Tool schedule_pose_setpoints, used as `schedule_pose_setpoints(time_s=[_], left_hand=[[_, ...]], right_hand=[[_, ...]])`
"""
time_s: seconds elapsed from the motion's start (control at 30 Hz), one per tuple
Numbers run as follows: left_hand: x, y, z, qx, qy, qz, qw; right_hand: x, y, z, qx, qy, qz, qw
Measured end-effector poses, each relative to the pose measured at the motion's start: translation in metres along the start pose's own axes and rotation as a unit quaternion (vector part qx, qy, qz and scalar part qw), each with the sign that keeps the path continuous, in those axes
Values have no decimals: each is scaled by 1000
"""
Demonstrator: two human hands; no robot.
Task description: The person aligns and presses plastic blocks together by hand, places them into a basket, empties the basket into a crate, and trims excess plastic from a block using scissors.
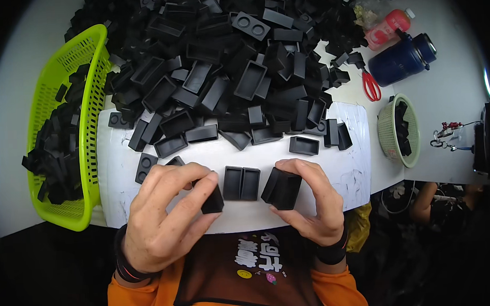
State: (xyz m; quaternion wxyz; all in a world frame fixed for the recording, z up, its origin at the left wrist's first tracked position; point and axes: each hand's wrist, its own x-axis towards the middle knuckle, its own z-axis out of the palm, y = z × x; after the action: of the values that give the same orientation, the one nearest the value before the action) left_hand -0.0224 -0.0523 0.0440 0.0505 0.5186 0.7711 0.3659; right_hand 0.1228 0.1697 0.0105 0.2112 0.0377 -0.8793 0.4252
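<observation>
My left hand [163, 219] pinches a small black rectangular box [213, 200] between thumb and fingers, tilted just above the near edge of a white board [354, 148]. Opposite it, my right hand [319, 204] grips a black piece [285, 189] by its ends; it looks like two boxes pressed together, though I cannot tell for certain. Between my hands, two open black boxes [242, 182] lie side by side, touching, their hollow sides up. A single open box [304, 145] sits just beyond my right hand. Another piece is partly hidden behind my left fingers.
A large heap of black boxes [215, 94] covers the far side. A green basket [87, 176] of black pieces stands left. On the right are red-handled scissors [371, 86], a dark blue flask [397, 61], a pink bottle [388, 29] and a pale basket [413, 125]. Another person's arm [424, 202] shows lower right.
</observation>
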Motion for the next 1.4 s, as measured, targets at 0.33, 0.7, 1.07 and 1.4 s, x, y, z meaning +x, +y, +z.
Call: schedule_pose_setpoints(time_s=[0.33,0.7,1.07,1.4], left_hand=[[-2,-6,22,-59,-6,31,998],[13,4,-3,47,-169,-14,984],[-8,-12,25,-74,-63,-19,995],[-22,-6,29,-77,-14,-9,997]], right_hand=[[4,-12,6,-32,-69,11,997],[27,-21,-1,-193,-240,31,951],[14,-7,10,-110,-137,17,984],[-3,-15,12,-16,-67,39,997]])
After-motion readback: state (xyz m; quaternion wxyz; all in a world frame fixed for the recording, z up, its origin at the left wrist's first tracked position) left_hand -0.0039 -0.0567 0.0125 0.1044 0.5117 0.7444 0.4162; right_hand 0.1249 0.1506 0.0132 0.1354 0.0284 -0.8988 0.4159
